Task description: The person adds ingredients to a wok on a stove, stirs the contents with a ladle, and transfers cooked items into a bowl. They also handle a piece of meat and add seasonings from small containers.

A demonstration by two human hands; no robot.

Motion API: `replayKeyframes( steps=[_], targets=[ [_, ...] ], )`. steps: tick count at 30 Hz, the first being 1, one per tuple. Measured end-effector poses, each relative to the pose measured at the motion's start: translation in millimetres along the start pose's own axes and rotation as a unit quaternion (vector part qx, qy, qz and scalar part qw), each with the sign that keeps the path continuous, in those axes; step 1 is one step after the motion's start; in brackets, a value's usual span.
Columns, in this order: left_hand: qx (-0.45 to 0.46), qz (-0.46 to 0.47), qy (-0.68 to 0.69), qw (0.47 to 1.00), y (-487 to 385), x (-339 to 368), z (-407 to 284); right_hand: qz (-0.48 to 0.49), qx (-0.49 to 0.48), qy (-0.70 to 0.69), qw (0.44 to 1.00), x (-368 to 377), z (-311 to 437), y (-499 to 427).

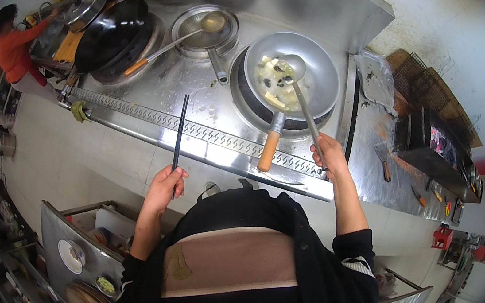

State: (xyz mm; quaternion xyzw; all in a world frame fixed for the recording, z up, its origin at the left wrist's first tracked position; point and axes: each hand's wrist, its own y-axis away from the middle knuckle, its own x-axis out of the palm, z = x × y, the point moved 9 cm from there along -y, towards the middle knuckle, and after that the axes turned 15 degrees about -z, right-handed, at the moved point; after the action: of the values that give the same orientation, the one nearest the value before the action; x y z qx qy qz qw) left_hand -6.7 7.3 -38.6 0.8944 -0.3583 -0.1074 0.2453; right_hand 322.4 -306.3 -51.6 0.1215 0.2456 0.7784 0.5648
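My right hand (331, 155) grips the long metal handle of a ladle (307, 107), whose bowl rests inside a grey wok (324, 65). Pale block-like pieces, dark bits and some green bits lie in liquid in the wok (275, 84). The wok sits on a round burner ring, its wooden handle (269, 151) pointing towards me. My left hand (166, 187) holds a pair of dark chopsticks (181, 129) upright in the view, in front of the stove's edge and away from the wok.
A wire-mesh strainer on a pot (190, 23) bears a second ladle (214, 22). Left of it stands a black wok (112, 35). A person in orange (17, 48) works at far left. The right counter (367, 155) holds a scraper (383, 159) and a knife (418, 196).
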Motion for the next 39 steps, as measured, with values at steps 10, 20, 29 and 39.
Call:
replayKeyframes(
  steps=[10,20,29,39],
  targets=[
    [-0.003,0.007,-0.001,1.000,-0.1,7.0,-0.1,-0.179,-0.331,0.331,0.865,-24.9,42.2,-7.2],
    [-0.012,0.039,-0.001,0.999,2.6,23.9,-3.5,-0.263,-0.385,0.507,0.725,-14.7,1.8,-16.0],
    [-0.075,0.140,0.067,0.985,3.7,81.3,-18.0,-0.278,-0.513,0.460,0.669,25.1,53.7,50.2],
    [-0.221,0.261,0.184,0.922,6.3,183.3,-23.8,0.050,-0.716,0.267,0.643,144.7,94.4,169.0]
  ],
)
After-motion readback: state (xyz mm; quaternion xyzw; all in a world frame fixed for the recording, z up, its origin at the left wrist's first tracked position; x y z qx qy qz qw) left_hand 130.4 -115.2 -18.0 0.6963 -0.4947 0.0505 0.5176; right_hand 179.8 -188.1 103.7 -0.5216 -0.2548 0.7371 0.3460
